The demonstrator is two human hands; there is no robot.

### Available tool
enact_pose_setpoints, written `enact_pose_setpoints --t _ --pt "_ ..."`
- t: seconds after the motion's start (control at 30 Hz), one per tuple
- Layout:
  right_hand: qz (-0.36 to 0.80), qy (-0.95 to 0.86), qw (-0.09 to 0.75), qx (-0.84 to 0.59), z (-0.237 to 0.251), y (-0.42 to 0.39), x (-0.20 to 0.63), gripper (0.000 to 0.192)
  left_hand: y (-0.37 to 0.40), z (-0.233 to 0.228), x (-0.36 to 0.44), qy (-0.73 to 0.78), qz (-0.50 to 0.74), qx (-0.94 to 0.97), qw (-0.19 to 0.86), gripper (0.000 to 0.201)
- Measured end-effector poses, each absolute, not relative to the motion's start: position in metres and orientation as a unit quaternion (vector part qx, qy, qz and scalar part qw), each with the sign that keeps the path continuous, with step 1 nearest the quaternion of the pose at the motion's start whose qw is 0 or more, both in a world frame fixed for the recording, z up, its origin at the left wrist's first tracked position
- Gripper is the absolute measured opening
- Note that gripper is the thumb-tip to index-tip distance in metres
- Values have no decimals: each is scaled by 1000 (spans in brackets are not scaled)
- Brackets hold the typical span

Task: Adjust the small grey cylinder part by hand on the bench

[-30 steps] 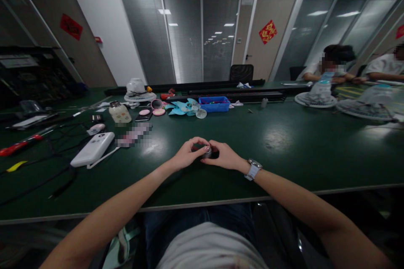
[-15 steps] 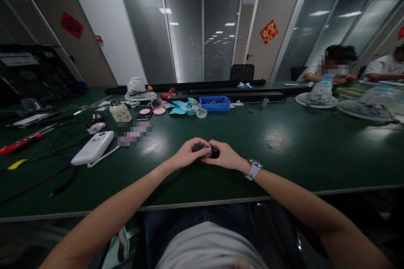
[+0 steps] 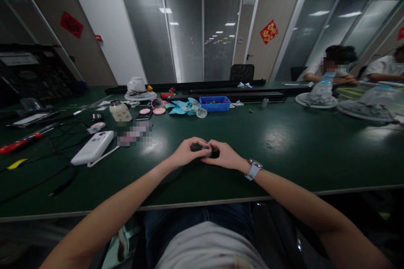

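Here, in the head view, the only view there is, two bare hands meet just below the middle of the frame, over a green table (image 3: 309,155). Between them is a small grey thing (image 3: 207,155), and the fingers hide a lot of it. The left hand (image 3: 186,152) comes in from the left, and its thumb lies over the near side of the thing. The right hand (image 3: 227,155), with a watch (image 3: 253,171) on its wrist, comes in from the right, and its thumb is a bit lower. Both hands are curled, with their fingertips close together and holding the thing. It sits right at the tips, so it is to the right of the left palm and to the left of the right palm. Neither hand looks clearly nearer. I cannot tell which way its long side points, or if it touches the table. Off to the left lie a white block (image 3: 92,148) and a bottle (image 3: 120,111). Farther back, above the hands, are blue blades (image 3: 181,108) and a blue box (image 3: 217,108). A little grey can (image 3: 264,102) stands right of the box.
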State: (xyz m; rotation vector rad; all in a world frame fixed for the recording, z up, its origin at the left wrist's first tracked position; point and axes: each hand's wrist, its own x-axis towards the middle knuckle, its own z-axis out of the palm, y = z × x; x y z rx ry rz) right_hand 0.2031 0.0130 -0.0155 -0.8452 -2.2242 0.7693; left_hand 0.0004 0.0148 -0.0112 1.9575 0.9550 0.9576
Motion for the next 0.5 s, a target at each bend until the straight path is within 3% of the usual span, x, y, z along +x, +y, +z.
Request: enact_pose_setpoints --t 0.5 --pt "292 -843 315 -324 -17 14 203 32 13 -8 0 365 351 779 370 22"
